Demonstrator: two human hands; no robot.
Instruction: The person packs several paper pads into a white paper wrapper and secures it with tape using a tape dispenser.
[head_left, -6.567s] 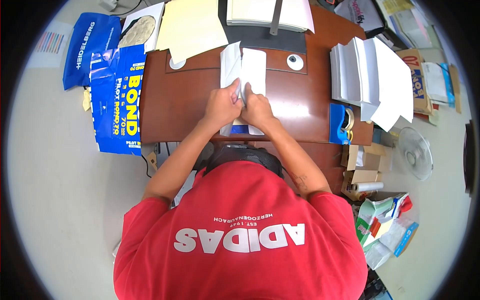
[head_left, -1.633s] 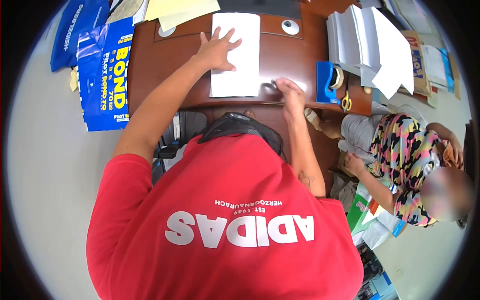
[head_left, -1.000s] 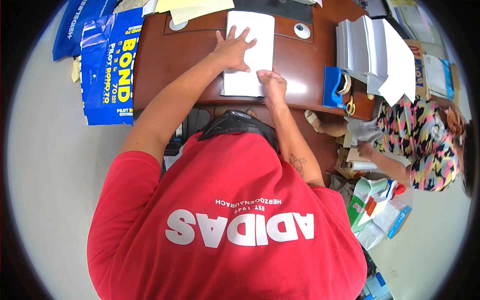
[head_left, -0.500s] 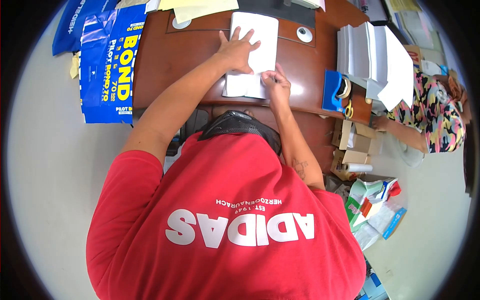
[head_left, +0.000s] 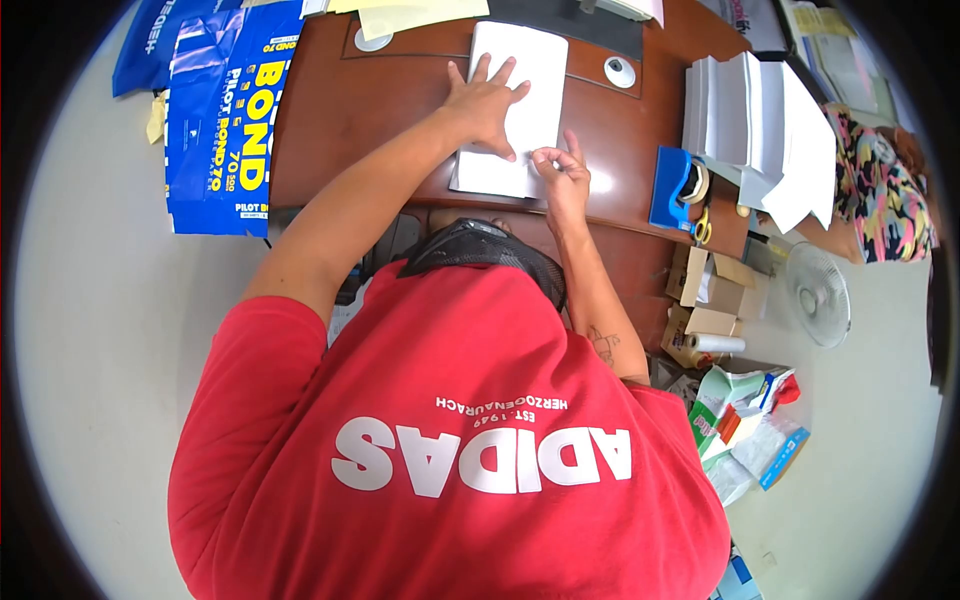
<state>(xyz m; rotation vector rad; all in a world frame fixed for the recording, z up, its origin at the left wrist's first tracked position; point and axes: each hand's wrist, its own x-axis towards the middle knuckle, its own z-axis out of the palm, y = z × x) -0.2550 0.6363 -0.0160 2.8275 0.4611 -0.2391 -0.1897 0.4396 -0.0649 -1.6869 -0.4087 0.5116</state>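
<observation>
Fingers of the left hand [head_left: 487, 105] are spread apart and pressed flat on a white rectangular folded paper packet [head_left: 520, 105], which lies smooth and matte on the glossy reddish-brown wooden desk [head_left: 370, 130], near the middle of its top. Fingers of the right hand [head_left: 562, 178] are bunched together at the packet's near right corner, thumb and forefinger pinched close; whether they grip the paper's edge or some small thing I cannot tell. Beyond the packet sits a round white cable cap [head_left: 619, 71] set in the desk, with a second one [head_left: 374, 39] toward the left, partly under pale yellow paper sheets [head_left: 410, 14]. To the right stands a blue plastic tape dispenser [head_left: 674, 190] just beside yellow-handled scissors [head_left: 703, 228], and behind them a thick, fanned stack of white envelopes [head_left: 760, 135]. On the floor to the left lies a crinkled blue paper wrapper with yellow "BOND" lettering [head_left: 222, 120]. To the right, low down, are a small white fan [head_left: 817, 295] and open cardboard boxes [head_left: 715, 290]. Another person's patterned sleeve [head_left: 885, 190] shows at the right edge.
</observation>
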